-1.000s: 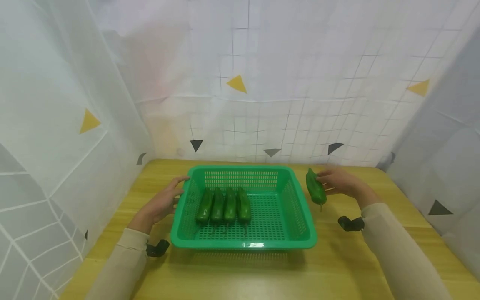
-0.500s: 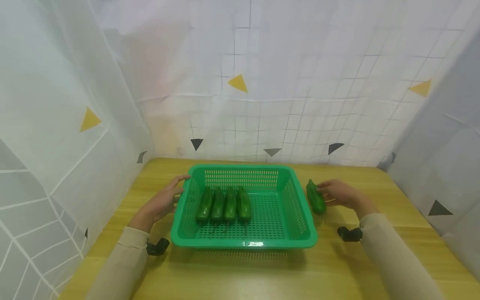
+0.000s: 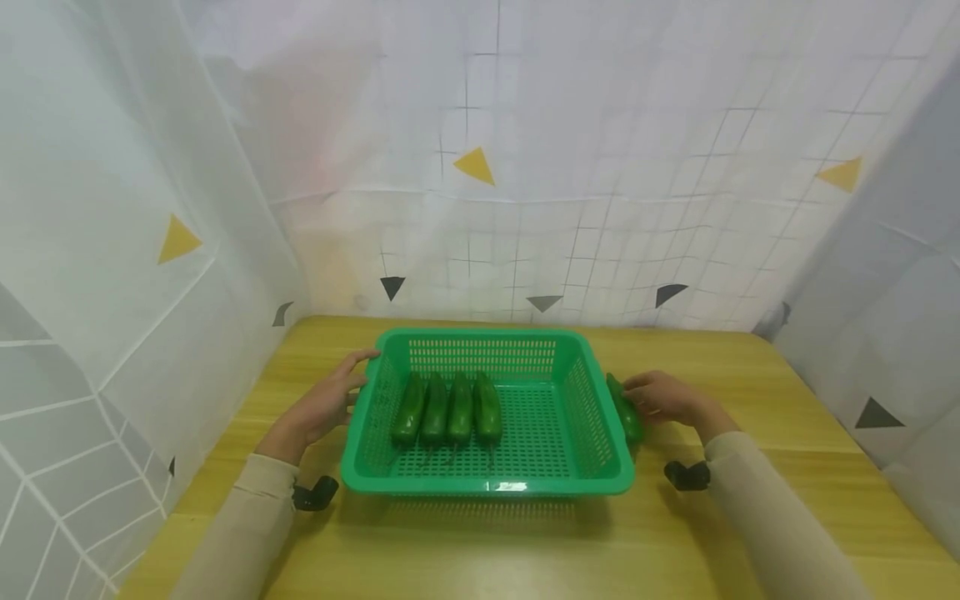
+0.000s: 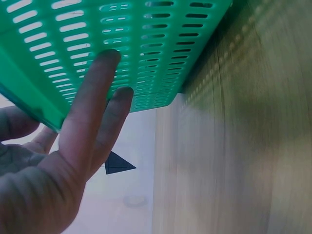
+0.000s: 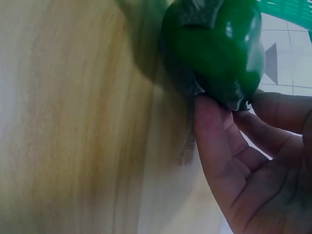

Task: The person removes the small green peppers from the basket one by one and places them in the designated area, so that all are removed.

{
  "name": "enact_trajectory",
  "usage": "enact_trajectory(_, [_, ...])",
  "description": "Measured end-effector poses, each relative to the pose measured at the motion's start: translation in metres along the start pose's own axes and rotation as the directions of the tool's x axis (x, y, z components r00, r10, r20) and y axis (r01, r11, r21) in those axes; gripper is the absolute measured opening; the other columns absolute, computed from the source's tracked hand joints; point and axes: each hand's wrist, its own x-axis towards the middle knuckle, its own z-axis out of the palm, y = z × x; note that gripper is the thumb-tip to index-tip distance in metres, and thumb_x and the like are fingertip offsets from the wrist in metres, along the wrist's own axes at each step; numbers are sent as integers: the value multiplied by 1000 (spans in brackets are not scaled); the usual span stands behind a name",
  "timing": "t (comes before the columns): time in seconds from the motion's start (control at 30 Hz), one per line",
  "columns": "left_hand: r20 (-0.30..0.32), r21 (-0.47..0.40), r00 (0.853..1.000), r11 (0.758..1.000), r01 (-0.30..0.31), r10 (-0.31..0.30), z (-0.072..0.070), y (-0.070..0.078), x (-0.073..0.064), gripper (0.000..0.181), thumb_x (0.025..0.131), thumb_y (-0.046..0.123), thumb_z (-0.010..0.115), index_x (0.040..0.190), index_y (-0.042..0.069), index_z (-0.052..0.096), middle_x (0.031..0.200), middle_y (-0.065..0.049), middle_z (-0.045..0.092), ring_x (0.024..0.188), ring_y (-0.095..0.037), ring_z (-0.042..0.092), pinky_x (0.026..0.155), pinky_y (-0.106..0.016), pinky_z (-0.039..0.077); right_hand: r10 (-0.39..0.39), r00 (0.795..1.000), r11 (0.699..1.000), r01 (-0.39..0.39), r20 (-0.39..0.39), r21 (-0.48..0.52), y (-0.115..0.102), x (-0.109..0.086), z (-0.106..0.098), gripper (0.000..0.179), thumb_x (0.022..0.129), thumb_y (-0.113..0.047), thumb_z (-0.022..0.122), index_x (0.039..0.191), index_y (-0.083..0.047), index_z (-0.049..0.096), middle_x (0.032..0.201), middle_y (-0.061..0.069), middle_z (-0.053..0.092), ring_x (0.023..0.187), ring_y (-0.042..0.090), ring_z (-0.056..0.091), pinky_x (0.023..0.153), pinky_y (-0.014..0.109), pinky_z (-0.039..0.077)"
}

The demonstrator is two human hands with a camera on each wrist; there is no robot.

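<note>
Straight-fingered left hand [image 3: 321, 410] touches basket [image 3: 435, 486]; right hand [image 3: 665, 398] pinches pepper [image 5: 219, 53].

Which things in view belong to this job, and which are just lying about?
Job, apparently:
green basket, left grip at its side
four green peppers, inside it
fifth green pepper, pinched by right grip

Surroundings only:
wooden table
patterned sheeting
black wrist attachments

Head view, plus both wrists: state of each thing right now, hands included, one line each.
Green basket: upright on the table, part filled.
Four peppers: lying side by side in the basket's left part, stems toward the person.
Fifth pepper: outside the basket, by its right side, held; whether it touches the table, cannot tell.
Left hand: fingers extended, touching the basket's left side.
Right hand: pinching the fifth pepper.
</note>
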Motion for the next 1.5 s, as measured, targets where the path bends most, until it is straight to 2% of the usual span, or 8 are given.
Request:
enact_trajectory(0.13, [1,-2,1000,1000,5,-5,0,1,0,58,108,19,42,160,20,17,145,-26,41,119,-40,57,83,-50,56,8,1000,1000,-8,5,-8,3,1,2,43,104,-8,47,138,19,46,123,25,62,101,26,65,86,43,58])
enact_trajectory(0.5, [-1,3,1000,1000,12,-12,-1,0,-1,58,108,19,43,160,20,17,146,-25,39,118,-39,57,83,-50,56,33,999,999,-33,7,-2,0,0,6,44,105,-11,47,138,19,45,126,29,60,109,35,65,87,46,57])
enact_trajectory(0.63, [4,0,1000,1000,12,-12,-2,-1,-1,58,109,21,42,160,20,17,146,-25,39,119,-40,57,83,-50,56,28,999,999,-29,-16,-37,-6,-1,6,43,105,-14,48,134,18,51,119,26,63,104,33,65,84,46,58])
enact_trajectory(0.77, [4,2,1000,1000,7,-7,-1,0,-2,57,109,22,42,160,21,17,145,-26,41,120,-40,56,84,-50,56,4,996,996,-12,-93,-84,-12,-1,5,42,105,-14,48,134,17,52,110,24,64,95,29,66,80,44,60])
enact_trajectory(0.87, [3,5,1000,1000,7,-7,-1,1,-2,57,109,22,42,160,21,17,145,-25,41,121,-40,56,84,-50,56,-33,984,995,16,-176,-96,-16,0,5,45,105,-14,49,137,19,48,111,29,64,93,32,67,79,42,60])
enact_trajectory(1.0, [3,6,1000,1000,6,-6,-2,2,-2,57,108,21,42,160,21,17,146,-24,40,126,-42,52,85,-51,55,-90,966,993,67,-242,-102,-20,2,5,48,105,-13,50,139,20,43,122,37,60,102,41,68,82,42,59])
enact_trajectory(1.17, [3,3,1000,1000,6,-6,-3,2,0,58,107,19,43,159,21,18,145,-24,40,128,-43,50,86,-51,55,-148,952,985,119,-268,-123,-25,3,2,48,106,-14,50,140,20,42,131,40,54,114,50,61,88,46,57])
enact_trajectory(1.5, [-9,-10,1000,1000,13,-13,-2,-1,2,58,107,18,44,159,21,19,145,-24,39,126,-44,51,86,-51,55,-217,926,972,174,-310,-161,-42,2,-3,48,106,-17,51,142,14,45,133,37,55,117,50,58,92,49,55])
